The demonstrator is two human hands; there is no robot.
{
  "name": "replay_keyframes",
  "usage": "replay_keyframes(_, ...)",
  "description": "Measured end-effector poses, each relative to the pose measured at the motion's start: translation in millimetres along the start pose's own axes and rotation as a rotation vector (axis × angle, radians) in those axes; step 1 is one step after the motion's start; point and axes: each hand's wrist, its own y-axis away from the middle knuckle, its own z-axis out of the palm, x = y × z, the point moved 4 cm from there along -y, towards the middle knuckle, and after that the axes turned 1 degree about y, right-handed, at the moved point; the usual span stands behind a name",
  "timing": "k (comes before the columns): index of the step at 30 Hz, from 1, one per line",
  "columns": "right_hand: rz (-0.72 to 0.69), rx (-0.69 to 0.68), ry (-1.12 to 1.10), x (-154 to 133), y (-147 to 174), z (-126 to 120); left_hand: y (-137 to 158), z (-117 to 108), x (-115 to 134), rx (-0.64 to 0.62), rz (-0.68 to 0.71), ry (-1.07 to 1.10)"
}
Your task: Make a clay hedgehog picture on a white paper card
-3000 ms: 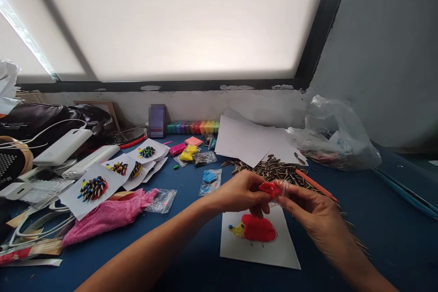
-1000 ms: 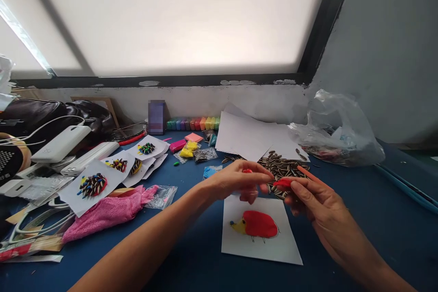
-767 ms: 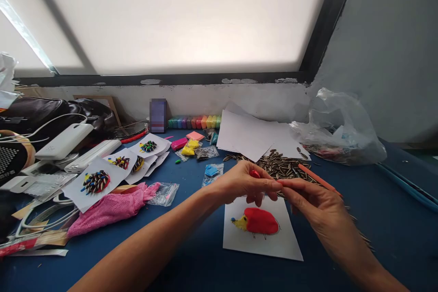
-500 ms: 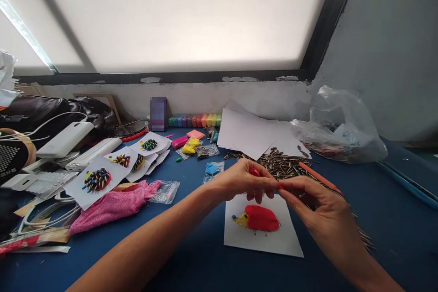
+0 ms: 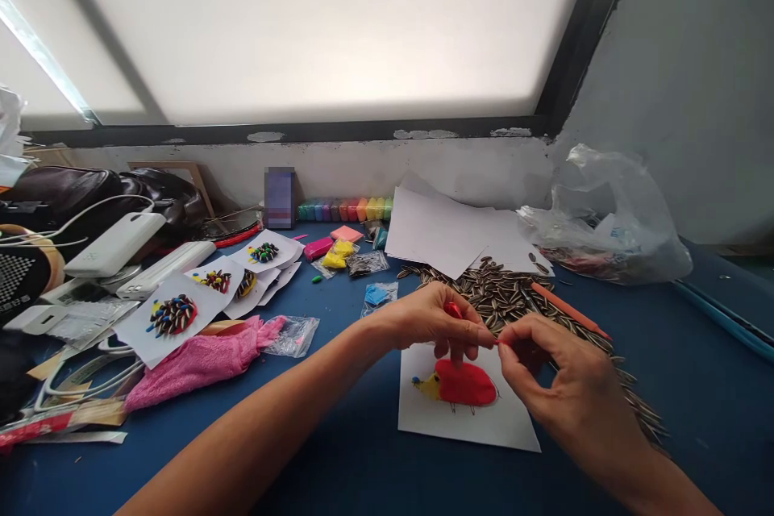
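Observation:
My left hand is closed around a lump of red clay, which shows between its fingers. My right hand pinches at the left fingertips, where a tiny bit of red shows between the two hands. Below them lies a white card with a hedgehog in flat clay: red body, yellow face, blue nose, thin drawn legs. Behind the hands spreads a pile of striped sunflower seeds, with an orange stick-like tool lying across it.
Finished-looking seed hedgehogs on cards lie at left, near a pink cloth and white power banks. Yellow clay packets, a row of coloured clay, blank paper sheets and a plastic bag stand behind.
Both hands stay together over the card, with the fingertips shifting slightly. The view has moved a little; the card's picture looks the same.

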Motion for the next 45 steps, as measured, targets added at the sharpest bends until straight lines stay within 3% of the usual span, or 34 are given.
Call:
replay_keyframes(3,0.123,-0.096,-0.084,5,-3,0,-1,-11,-2,0.041,0.024,0.052)
replay_keyframes(6,0.228,-0.22,-0.165,13,-3,1,-2,-27,-9,0.183,0.0,0.151)
replay_keyframes(8,0.243,-0.218,-0.154,18,0,1,-2,-33,-15,0.228,-0.043,0.173)
replay_keyframes(13,0.133,-0.129,-0.005,20,13,0,-5,-34,-21,0.183,-0.065,0.134)
replay_keyframes(20,0.043,-0.206,0.173,12,27,11,-8,-29,-24,0.141,-0.062,0.023)
replay_keyframes(28,-0.005,-0.142,0.138,12,24,8,-9,-30,-26,0.128,-0.06,0.006)
replay_keyframes(32,-0.053,-0.219,0.132,12,23,10,-10,-31,-26,0.125,-0.054,-0.003)
replay_keyframes(45,-0.352,-0.214,0.397,6,36,17,-10,-29,-25,0.125,-0.067,-0.021)
